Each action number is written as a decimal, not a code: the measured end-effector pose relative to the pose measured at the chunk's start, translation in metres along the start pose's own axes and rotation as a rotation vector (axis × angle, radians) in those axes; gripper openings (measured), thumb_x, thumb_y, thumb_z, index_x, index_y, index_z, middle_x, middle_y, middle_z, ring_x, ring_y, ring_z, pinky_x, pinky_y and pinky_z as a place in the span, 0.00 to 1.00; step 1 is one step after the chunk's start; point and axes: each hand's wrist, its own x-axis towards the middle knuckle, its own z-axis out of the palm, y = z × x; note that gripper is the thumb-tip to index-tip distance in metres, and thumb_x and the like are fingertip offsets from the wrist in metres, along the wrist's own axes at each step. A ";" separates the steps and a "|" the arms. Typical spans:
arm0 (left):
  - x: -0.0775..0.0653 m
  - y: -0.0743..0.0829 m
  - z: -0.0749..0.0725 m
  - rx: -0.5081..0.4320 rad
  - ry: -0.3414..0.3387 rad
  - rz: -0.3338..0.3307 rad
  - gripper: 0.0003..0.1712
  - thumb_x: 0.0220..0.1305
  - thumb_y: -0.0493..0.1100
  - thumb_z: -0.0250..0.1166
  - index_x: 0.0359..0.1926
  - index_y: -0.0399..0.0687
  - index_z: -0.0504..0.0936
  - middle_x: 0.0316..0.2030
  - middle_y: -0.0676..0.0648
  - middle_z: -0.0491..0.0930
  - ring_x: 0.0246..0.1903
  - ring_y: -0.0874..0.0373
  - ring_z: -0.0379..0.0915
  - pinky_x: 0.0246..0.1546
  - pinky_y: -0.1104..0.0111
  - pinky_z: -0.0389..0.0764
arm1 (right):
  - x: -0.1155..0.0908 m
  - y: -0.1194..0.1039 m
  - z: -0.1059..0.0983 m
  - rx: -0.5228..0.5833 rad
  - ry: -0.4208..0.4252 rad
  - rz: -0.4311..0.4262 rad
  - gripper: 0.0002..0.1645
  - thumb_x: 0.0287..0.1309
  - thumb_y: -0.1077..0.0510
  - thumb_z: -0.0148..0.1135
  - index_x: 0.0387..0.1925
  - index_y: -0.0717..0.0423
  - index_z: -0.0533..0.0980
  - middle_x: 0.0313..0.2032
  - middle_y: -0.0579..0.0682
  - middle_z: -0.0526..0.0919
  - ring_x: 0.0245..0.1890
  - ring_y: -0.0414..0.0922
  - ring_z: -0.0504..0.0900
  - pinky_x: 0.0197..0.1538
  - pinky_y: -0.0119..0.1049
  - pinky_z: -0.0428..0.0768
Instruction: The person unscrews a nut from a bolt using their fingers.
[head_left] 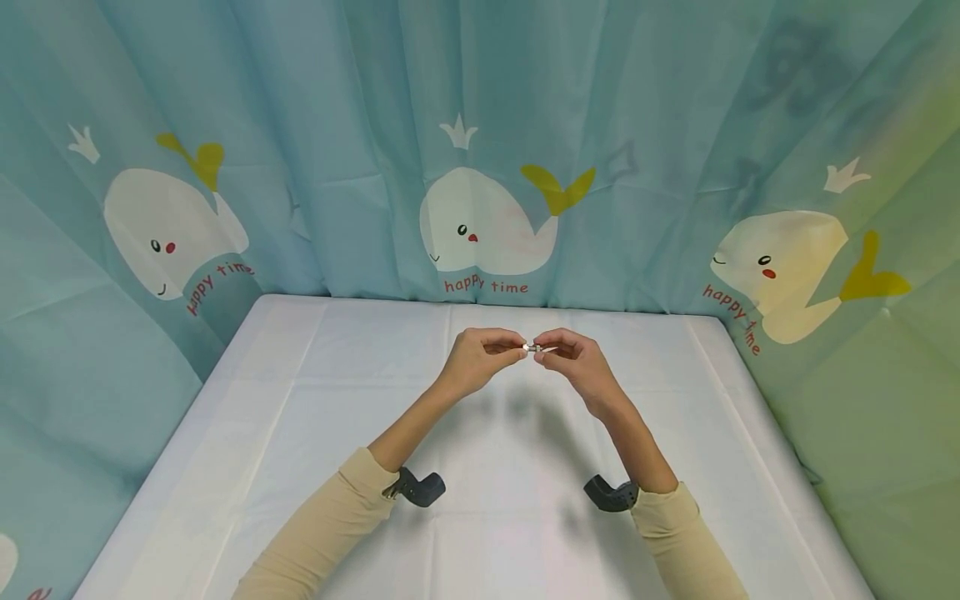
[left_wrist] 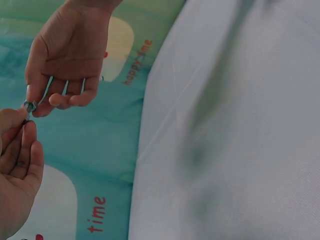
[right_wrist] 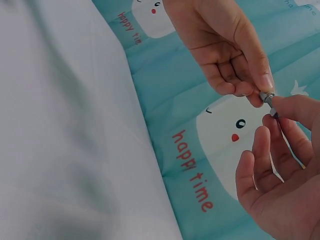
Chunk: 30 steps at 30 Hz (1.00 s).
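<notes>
A small silvery metal bolt [right_wrist: 270, 101] is held up between the two hands, over the far part of the table. My left hand [head_left: 477, 360] pinches its head end between thumb and fingertips. From the other side my right hand [head_left: 577, 364] pinches a nut [right_wrist: 274, 113] at the bolt's opposite end with thumb and index finger. In the left wrist view, the nut shows between the right fingertips, while the left fingertips hide most of the bolt. The remaining fingers of the right hand are loosely bent.
A white cloth covers the table [head_left: 480, 467]. Behind and at both sides hangs a blue-green curtain [head_left: 352, 217] printed with whales, meeting the table's far edge. Black curved wrist mounts [head_left: 423, 490] sit at both sleeve cuffs, above the cloth.
</notes>
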 end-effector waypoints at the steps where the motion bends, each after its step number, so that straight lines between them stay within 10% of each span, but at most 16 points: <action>1: 0.000 0.000 0.000 0.000 0.000 0.001 0.09 0.63 0.39 0.71 0.43 0.42 0.89 0.38 0.49 0.87 0.39 0.60 0.84 0.41 0.67 0.84 | 0.000 0.000 0.000 -0.004 -0.002 -0.004 0.16 0.62 0.65 0.65 0.49 0.70 0.77 0.45 0.53 0.81 0.42 0.45 0.81 0.51 0.36 0.80; 30: -0.001 0.000 0.002 -0.032 -0.004 0.003 0.09 0.64 0.39 0.71 0.43 0.40 0.89 0.38 0.48 0.87 0.38 0.59 0.84 0.41 0.67 0.84 | 0.000 0.002 -0.002 0.049 -0.009 0.042 0.16 0.64 0.63 0.63 0.49 0.70 0.77 0.40 0.53 0.82 0.40 0.44 0.82 0.49 0.36 0.80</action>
